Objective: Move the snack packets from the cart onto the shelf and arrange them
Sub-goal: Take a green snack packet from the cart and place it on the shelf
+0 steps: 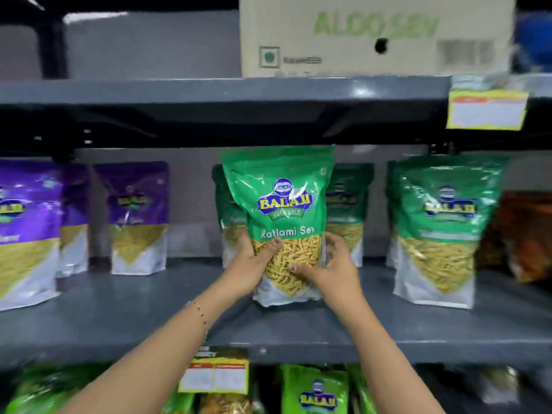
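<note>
A green Ratlami Sev packet stands upright on the grey middle shelf, near its centre. My left hand grips its lower left side and my right hand grips its lower right side. Behind it stand more green packets, partly hidden. Another green packet stands to the right. The cart is out of view.
Purple packets line the shelf's left part, with one large purple packet at the far left. Brown packets sit at the far right. A cardboard box rests on the upper shelf. Price tags hang from shelf edges. Green packets fill the lower shelf.
</note>
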Action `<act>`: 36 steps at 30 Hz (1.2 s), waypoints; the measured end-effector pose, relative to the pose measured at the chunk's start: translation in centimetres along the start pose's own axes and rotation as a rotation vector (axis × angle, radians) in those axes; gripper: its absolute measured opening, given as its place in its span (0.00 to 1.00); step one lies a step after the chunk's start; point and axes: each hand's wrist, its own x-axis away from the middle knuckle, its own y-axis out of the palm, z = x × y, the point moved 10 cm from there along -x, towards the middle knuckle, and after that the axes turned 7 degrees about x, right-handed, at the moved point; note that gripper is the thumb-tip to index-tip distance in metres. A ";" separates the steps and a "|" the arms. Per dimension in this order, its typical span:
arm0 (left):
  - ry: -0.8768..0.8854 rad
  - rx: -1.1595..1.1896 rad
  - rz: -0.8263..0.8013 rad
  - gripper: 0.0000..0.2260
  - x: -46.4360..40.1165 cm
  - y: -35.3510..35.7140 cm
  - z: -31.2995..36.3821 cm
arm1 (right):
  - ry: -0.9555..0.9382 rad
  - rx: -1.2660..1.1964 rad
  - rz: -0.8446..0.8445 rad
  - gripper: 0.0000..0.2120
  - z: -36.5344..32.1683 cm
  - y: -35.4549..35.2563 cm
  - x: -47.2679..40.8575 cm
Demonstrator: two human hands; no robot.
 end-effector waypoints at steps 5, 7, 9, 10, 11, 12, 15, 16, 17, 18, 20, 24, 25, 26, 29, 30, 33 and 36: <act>-0.084 -0.063 -0.055 0.21 -1.7 4.9 -1.9 | 0.082 0.058 0.021 0.43 3.1 -2.5 -1.3; -0.114 -0.047 -0.071 0.22 -2.5 5.4 -2.7 | 0.081 0.072 0.029 0.42 3.4 -2.8 -1.7; -0.162 0.020 -0.119 0.25 -3.0 6.2 -3.5 | 0.089 0.083 0.033 0.43 3.5 -3.0 -2.0; -0.180 0.046 -0.131 0.27 -3.0 6.4 -3.7 | 0.097 0.074 0.030 0.44 3.6 -3.0 -2.1; -0.185 0.069 -0.132 0.27 -3.2 6.7 -3.7 | 0.104 0.072 0.034 0.44 3.8 -3.2 -2.3; -0.183 0.082 -0.131 0.25 -3.2 6.9 -3.5 | 0.114 0.070 0.039 0.44 4.0 -3.4 -2.5; -0.197 0.038 -0.139 0.24 -3.3 7.5 -3.2 | 0.136 0.090 0.054 0.45 4.2 -3.5 -2.8; -0.212 0.021 -0.143 0.26 -3.4 7.4 -3.5 | 0.141 0.093 0.052 0.45 4.1 -3.3 -2.8; -0.221 0.015 -0.153 0.30 -3.5 7.5 -3.7 | 0.140 0.094 0.051 0.44 3.8 -3.2 -2.6; -0.234 0.011 -0.157 0.33 -3.6 7.3 -3.9 | 0.137 0.095 0.054 0.42 3.3 -3.2 -2.4; -0.239 0.001 -0.117 0.38 -3.5 5.6 -3.9 | 0.084 0.120 0.089 0.41 1.9 -3.2 -1.6; -0.133 0.171 0.028 0.36 -0.7 -1.6 -1.6 | -0.125 0.123 0.305 0.38 -2.5 -2.9 1.9; -0.116 0.287 0.071 0.33 0.8 -4.0 -1.0 | -0.183 0.056 0.292 0.35 -3.7 -1.4 3.0; -0.105 0.410 0.121 0.30 2.5 -6.5 -0.9 | -0.230 -0.031 0.243 0.32 -4.7 0.7 4.3; -0.041 0.634 0.271 0.29 9.2 -14.2 -1.0 | -0.267 -0.288 -0.030 0.29 -6.8 9.6 8.1; -0.016 0.663 0.320 0.27 11.5 -16.6 -1.6 | -0.264 -0.336 -0.133 0.29 -7.2 13.0 9.4; -0.028 0.681 0.478 0.25 18.0 -23.2 -4.2 | -0.242 -0.415 -0.392 0.29 -7.8 22.4 13.8; -0.082 0.635 0.701 0.28 24.4 -30.0 -7.0 | -0.179 -0.457 -0.638 0.30 -7.3 32.1 19.4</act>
